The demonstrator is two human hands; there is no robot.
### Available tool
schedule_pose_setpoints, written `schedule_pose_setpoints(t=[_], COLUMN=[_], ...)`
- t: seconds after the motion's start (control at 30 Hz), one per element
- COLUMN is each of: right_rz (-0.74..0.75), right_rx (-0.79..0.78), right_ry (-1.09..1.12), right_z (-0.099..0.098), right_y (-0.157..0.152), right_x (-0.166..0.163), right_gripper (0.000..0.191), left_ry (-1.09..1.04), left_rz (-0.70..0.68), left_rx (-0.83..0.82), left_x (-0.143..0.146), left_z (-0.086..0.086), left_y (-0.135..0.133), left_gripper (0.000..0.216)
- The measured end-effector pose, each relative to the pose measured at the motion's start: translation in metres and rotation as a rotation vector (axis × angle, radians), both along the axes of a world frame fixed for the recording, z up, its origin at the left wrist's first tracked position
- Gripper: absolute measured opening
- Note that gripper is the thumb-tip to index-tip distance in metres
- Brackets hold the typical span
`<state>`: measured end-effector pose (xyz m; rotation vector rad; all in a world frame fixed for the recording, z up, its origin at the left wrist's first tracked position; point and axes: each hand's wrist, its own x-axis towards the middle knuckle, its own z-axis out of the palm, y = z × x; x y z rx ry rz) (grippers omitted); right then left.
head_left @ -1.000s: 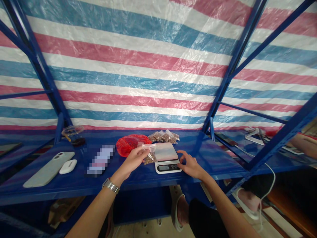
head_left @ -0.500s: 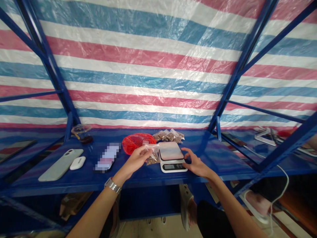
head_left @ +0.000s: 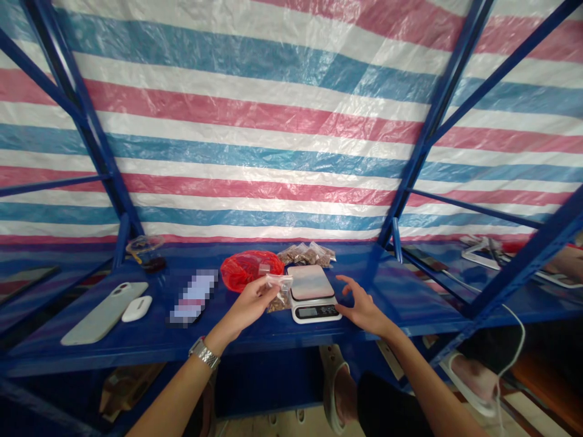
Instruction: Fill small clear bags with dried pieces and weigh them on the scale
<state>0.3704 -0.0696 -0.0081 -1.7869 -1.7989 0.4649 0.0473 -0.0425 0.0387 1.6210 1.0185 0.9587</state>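
My left hand [head_left: 252, 305] pinches a small clear zip bag [head_left: 279, 294] near its top; brownish bits fill its lower part. The bag hangs just left of a white digital kitchen scale [head_left: 315, 312] whose weighing plate [head_left: 311, 281] has nothing on it. At the scale's right front corner is my right hand [head_left: 361, 308], fingers apart and holding nothing, its thumb by the button panel. Behind the left hand lies a red plastic bag [head_left: 246, 267], its contents unclear. Several filled zip bags [head_left: 308, 254] lie behind the scale.
To the left are a phone with a lit, blurred screen [head_left: 195, 294], a white earbud case [head_left: 136, 309], a pale green phone [head_left: 102, 315] and a plastic cup with dark liquid [head_left: 153, 262]. Blue metal posts [head_left: 412, 164] frame the shelf. A person's foot [head_left: 473, 373] shows at lower right.
The camera view has shifted slightly, so the shelf sits a little lower and further left. Both hands stay beside the scale, and the left still holds the zip bag.
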Motion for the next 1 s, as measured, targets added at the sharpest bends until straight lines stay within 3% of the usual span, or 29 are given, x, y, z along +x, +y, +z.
schedule_pose_setpoints(t=[0.3,1.0], right_rz=[0.026,0.03], right_rx=[0.048,0.124], right_ry=[-0.024,0.027], right_z=[0.0,-0.008], right_y=[0.002,0.009], right_x=[-0.015,-0.009], right_gripper=[0.069,0.072], left_ry=[-0.046,-0.028], left_rz=[-0.053,-0.071], left_rx=[0.086,0.103], left_x=[0.015,0.011], left_z=[0.002,-0.005], left_y=[-0.003,0.001], left_gripper=[0.037,0.031])
